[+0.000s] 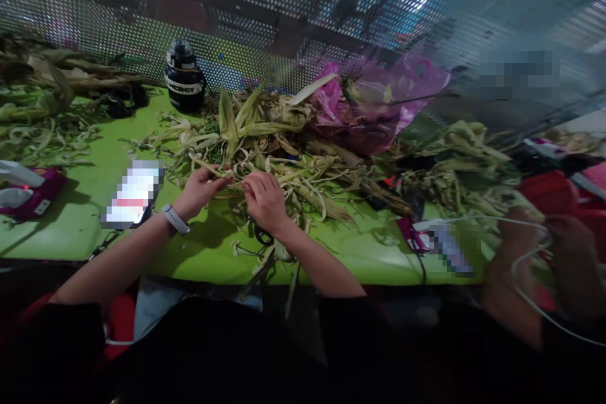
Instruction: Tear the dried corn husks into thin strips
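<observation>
My left hand [203, 189], with a pale watch band [175, 219] on its wrist, pinches a pale strip of corn husk [208, 166] between thumb and fingers. Close beside it, my right hand [267, 202] is closed with its fingers curled toward the strip's end; what lies in its fingers is hidden. A black loop [263, 234], perhaps a handle, shows just under the right hand. Beyond both hands lies a heap of green and dry corn husks [326, 167], with a spread star-like husk [231, 123] on top.
A black bottle [184, 79] and a pink plastic bag [379, 107] stand behind the heap, against a perforated metal panel [284, 31]. A phone [133, 192] lies left on the green table [203, 259]; another phone [449, 249] lies right. A co-worker's hands [525, 246] are at far right.
</observation>
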`<state>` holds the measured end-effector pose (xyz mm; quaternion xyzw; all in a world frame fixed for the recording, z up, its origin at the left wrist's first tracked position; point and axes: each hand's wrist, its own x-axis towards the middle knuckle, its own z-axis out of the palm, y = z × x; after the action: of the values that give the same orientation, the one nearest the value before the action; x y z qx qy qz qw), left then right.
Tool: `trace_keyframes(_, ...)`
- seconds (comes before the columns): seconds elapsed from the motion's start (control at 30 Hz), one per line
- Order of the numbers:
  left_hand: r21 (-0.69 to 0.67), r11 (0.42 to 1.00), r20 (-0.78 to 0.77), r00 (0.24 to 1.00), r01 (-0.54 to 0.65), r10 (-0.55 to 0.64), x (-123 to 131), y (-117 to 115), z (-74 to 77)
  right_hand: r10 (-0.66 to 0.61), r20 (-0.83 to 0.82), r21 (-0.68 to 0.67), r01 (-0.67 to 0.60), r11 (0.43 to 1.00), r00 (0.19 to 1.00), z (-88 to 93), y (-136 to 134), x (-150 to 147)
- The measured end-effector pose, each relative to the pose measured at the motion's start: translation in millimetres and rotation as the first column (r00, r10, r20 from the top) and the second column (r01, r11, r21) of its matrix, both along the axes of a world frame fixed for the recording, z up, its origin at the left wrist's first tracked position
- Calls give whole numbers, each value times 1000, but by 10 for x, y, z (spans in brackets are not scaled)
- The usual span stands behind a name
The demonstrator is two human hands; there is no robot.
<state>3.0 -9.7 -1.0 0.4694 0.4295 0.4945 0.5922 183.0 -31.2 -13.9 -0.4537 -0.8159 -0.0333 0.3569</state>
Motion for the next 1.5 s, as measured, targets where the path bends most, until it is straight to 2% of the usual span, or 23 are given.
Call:
trace_keyframes(0.1, -27, 993, -12, 993, 116, -116, 24, -49, -10, -20, -64, -84, 14, 996, 998, -44, 41, 13)
trace_keyframes(0.2, -61, 979, 16, 981, 195, -194, 40, -97, 2, -95, -61, -201, 81, 976, 994, -92, 61, 15)
trace_keyframes(0.3, -83, 983, 73, 985, 165, -159, 43, -112, 31, -133, -59, -250, 114, 961, 989, -127, 75, 24)
trace_keyframes(0.37, -78, 992, 66, 993, 99, -94, 41, -100, 36, -134, -95, -245, 107, 964, 986, -143, 83, 30)
trace_keyframes(0.43, -81, 993, 50, 995, 86, -82, 40, -83, 24, -133, -146, -230, 97, 968, 980, -153, 88, 31)
trace_keyframes(0.6, -138, 972, 116, 978, 191, -175, 46, -89, 18, -124, -250, -295, 47, 954, 960, -149, 75, 8)
trace_keyframes(0.8, -145, 955, 74, 965, 260, -252, 64, -144, 73, -166, -296, -378, 44, 925, 941, -114, 39, -15)
trace_keyframes(1.0, -108, 962, 131, 963, 251, -237, 60, -157, 36, -172, -280, -388, 52, 920, 945, -98, 19, -32)
trace_keyframes(1.13, -50, 959, 13, 961, 278, -277, 61, -155, 30, -161, -321, -339, 45, 940, 933, -120, 24, -34)
trace_keyframes(1.2, -36, 966, -20, 967, 255, -255, 68, -147, 25, -145, -373, -334, 13, 943, 916, -114, 24, -35)
trace_keyframes(1.33, -45, 994, -6, 995, 100, -100, 62, -102, 18, -56, -484, -332, -124, 935, 873, -77, 14, -48)
trace_keyframes(1.5, -56, 998, 6, 1000, -14, 14, 36, -41, 11, 29, -418, -211, -128, 969, 908, -82, -12, -67)
